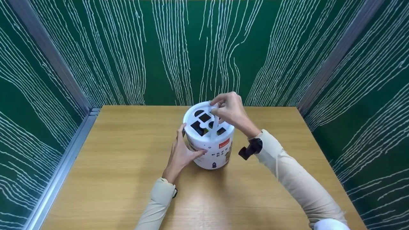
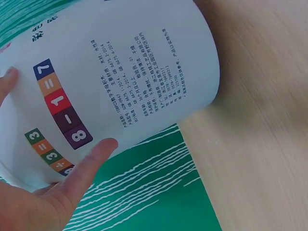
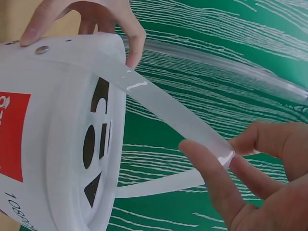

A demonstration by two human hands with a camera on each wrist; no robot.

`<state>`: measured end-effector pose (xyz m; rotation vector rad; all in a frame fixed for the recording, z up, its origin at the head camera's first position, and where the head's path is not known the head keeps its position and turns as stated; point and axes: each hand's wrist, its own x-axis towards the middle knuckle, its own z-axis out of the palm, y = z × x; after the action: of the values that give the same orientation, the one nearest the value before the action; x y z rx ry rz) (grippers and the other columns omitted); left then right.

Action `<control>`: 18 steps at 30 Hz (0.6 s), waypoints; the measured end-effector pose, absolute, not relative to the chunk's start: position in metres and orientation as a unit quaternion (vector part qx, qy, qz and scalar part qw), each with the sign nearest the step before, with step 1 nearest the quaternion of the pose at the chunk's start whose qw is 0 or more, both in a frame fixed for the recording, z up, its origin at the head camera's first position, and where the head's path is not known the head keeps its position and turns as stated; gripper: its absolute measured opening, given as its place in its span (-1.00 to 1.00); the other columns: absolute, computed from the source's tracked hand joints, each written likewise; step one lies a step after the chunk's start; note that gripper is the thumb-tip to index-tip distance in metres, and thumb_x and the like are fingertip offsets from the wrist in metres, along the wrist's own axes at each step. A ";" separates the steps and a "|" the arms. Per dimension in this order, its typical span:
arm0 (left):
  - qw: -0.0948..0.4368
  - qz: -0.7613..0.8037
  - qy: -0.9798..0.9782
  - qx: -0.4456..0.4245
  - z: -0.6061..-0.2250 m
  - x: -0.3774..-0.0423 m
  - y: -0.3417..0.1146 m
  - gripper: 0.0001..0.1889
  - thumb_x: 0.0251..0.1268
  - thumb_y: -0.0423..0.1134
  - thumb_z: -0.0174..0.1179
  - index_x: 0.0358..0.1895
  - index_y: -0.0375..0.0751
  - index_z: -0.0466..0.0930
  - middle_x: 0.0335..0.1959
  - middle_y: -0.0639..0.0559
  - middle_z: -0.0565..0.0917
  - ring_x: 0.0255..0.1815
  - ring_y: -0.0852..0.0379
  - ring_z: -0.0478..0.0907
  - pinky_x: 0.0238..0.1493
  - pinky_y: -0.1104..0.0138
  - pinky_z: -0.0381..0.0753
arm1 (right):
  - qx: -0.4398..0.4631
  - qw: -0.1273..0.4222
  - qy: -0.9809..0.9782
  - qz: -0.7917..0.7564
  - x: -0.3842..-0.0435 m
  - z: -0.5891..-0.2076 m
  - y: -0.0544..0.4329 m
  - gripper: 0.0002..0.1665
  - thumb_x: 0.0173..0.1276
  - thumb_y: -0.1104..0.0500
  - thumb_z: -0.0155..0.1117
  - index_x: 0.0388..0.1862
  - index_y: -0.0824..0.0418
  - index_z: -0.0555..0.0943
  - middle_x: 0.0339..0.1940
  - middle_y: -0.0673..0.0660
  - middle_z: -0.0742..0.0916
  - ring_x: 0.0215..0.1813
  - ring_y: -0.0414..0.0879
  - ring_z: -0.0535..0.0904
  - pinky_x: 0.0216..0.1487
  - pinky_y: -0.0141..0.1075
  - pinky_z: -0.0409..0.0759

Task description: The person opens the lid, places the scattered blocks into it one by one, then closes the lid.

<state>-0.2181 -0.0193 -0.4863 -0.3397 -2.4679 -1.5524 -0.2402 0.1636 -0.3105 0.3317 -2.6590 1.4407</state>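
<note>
A white cylindrical shape-sorter bucket stands upright on the table, printed with number blocks and small pictures. Its white lid has several dark cut-out holes of different shapes. My left hand grips the bucket's left side, thumb across the front and fingers round the side near the rim. With thumb and fingers, my right hand pinches the clear plastic strap handle, which is raised in a loop above the lid. A metal rivet joins the strap to the bucket wall.
The wooden table lies under the bucket. Green panels with white wavy lines rise at the back and both sides. A metal rail runs along the left table edge. A black wrist device sits on the right sleeve.
</note>
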 end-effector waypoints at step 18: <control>0.063 -0.405 -0.904 -0.124 -0.475 -0.220 -0.025 0.09 -0.05 0.06 0.42 0.48 0.42 -0.19 0.52 0.02 -0.04 0.46 -0.14 0.00 0.20 -0.27 0.22 | 0.070 0.150 -0.880 0.445 -0.221 -0.354 0.237 -0.67 0.14 0.43 0.17 -0.08 0.41 0.63 -0.16 0.35 0.68 -0.32 0.08 0.69 -0.56 -0.35 0.64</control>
<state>-0.2196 -0.0255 -0.4751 -0.3742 -2.7309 -1.2241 -0.2210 0.2372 -0.3540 0.2008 -2.5282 1.2769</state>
